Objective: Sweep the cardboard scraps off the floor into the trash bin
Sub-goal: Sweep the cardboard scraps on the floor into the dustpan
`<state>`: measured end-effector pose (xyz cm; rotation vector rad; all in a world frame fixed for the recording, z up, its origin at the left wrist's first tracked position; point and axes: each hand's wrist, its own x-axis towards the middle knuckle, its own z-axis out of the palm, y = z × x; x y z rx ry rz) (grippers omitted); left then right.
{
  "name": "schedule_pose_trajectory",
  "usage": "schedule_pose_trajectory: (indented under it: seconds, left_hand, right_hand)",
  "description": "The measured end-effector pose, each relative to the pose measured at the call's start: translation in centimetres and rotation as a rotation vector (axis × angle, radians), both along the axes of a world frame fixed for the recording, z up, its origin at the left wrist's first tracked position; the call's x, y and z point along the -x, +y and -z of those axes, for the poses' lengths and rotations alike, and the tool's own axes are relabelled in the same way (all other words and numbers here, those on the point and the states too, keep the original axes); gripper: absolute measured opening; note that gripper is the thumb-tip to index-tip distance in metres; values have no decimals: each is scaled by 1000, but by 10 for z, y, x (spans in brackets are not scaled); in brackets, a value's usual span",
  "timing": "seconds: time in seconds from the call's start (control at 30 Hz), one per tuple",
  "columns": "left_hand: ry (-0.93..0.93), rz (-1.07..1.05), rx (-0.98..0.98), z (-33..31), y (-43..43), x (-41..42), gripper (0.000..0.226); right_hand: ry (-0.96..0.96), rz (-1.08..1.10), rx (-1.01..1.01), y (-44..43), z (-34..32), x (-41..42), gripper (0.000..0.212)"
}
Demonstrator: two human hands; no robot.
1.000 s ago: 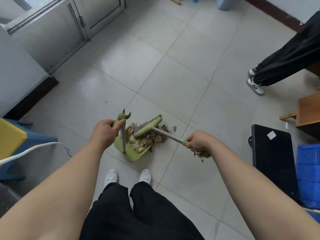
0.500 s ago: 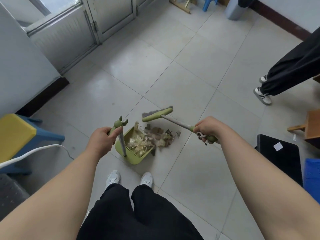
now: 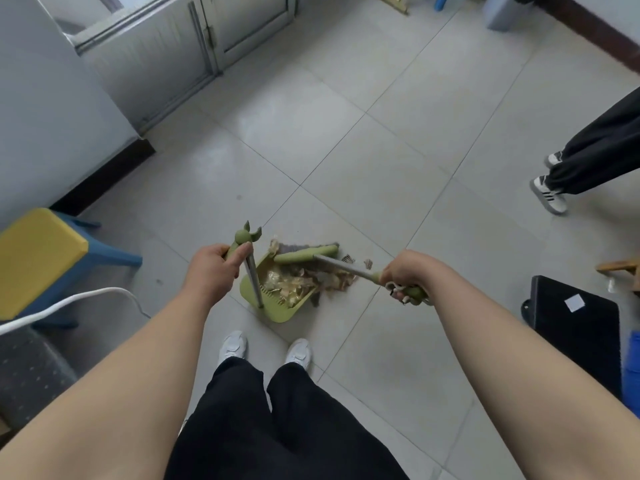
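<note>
**While Scraps Stay Loose: Handling Notes**

Because the cardboard scraps (image 3: 289,289), heaped in and beside the dustpan (image 3: 277,315) at frame centre, look light and flaky, sweep gently. The left hand (image 3: 207,271) grasps the dustpan's upright handle. The right hand (image 3: 403,275) grasps the broom (image 3: 306,255) handle.

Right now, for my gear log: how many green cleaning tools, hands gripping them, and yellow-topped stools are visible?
Green cleaning tools: 2, dustpan and broom
Hands gripping them: 2, left hand and right hand
Yellow-topped stool: 1
Total: 5

Forearms extend forward, left hand (image 3: 211,271) gripping the dustpan handle (image 3: 253,284), right hand (image 3: 406,271) the broom handle (image 3: 346,268).
</note>
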<state>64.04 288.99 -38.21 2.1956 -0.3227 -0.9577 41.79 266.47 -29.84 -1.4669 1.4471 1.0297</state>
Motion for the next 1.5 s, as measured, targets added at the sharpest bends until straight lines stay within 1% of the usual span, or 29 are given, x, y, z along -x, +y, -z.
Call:
schedule_pose_trajectory:
  seconds: [0.07,0.17,0.2,0.23,0.3,0.33,0.4,0.47,0.5,0.57,0.63,0.7,0.8,0.9,0.97,1.03,1.1,1.23,1.37,1.43,1.5]
  left_hand:
    - [11,6,0,-1,-5,1,52]
    - [13,19,-3,-3,-10,3,50]
    - [9,24,-3,-4,-10,3,49]
    - [6,30,-3,-5,-10,3,49]
    - [12,48,-7,-6,-7,3,50]
    - [22,60,-14,-6,-5,3,51]
    - [44,94,-34,-7,-1,1,51]
    - [30,143,-56,-7,7,-2,51]
    - [2,172,-68,-6,12,-3,52]
    - [-72,232,-99,-4,22,-6,56]
    - [-156,283,-137,-2,30,-7,61]
    - [-206,329,-169,1,34,-8,66]
    - [-235,369,-186,5,33,-11,74]
    - [-222,368,-174,7,29,-17,72]
    - [-204,385,-161,7,26,-19,72]
    - [-183,393,-141,6,25,-22,71]
    - [-171,406,-129,6,27,-28,70]
    - [-170,504,-129,2,32,-44,73]
    - [-181,637,-124,-5,28,-60,71]
    - [-192,691,-131,-7,25,-66,69]
    - [-186,720,-135,-7,22,-71,64]
  right_hand:
    - [9,-41,-14,-2,-17,3,20]
    - [-16,-121,28,-9,-40,6,7]
    - [-24,-125,44,-12,-48,7,7]
    - [-32,-125,60,-14,-55,8,12]
    - [-55,-127,95,-20,-64,11,33]
    - [-64,-125,115,-22,-66,10,40]
    - [-78,-107,145,-27,-65,8,43]
    - [-76,-51,140,-31,-58,4,42]
    - [-67,-21,123,-31,-53,2,37]
    - [-37,47,110,-28,-44,1,17]
    - [-34,100,124,-23,-32,7,25]
    - [-33,158,132,-12,-22,14,27]
    - [-26,154,106,13,-9,20,18]
    - [-43,129,89,32,-8,19,12]
    - [-42,117,65,35,-17,18,14]
    - [-61,106,69,33,-27,20,21]
    - [-86,120,118,32,-38,28,31]
    - [-113,303,195,40,-49,44,32]
    - [-121,473,234,59,-34,53,34]
    - [-121,591,254,70,-21,54,30]
    - [-114,711,268,79,-9,51,16]
